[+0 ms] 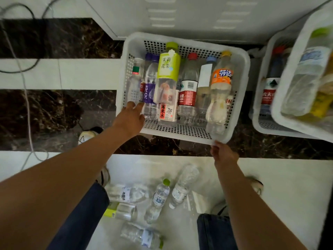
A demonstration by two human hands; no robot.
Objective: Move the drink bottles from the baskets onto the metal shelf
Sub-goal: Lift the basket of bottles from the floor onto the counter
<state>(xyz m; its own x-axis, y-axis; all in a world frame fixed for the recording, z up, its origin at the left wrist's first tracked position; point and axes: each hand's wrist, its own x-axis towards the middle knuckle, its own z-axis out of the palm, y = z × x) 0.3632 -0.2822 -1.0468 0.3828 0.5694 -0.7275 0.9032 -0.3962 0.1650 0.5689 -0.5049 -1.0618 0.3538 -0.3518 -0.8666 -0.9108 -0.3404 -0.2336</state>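
White basket (239, 73), tilted, pinched at its near corner by right hand (224, 156); left hand (130, 118), fingers loosely spread, reaches in; bottles (167, 74) may spill.

Assorted bottles (168, 73) lie in white basket (239, 83).

light: dim, even, soft shadows | glare: pale floor (288, 177) at 5 o'clock | blur: basket (297, 121) at 3 o'clock | edges: wide-angle bowing
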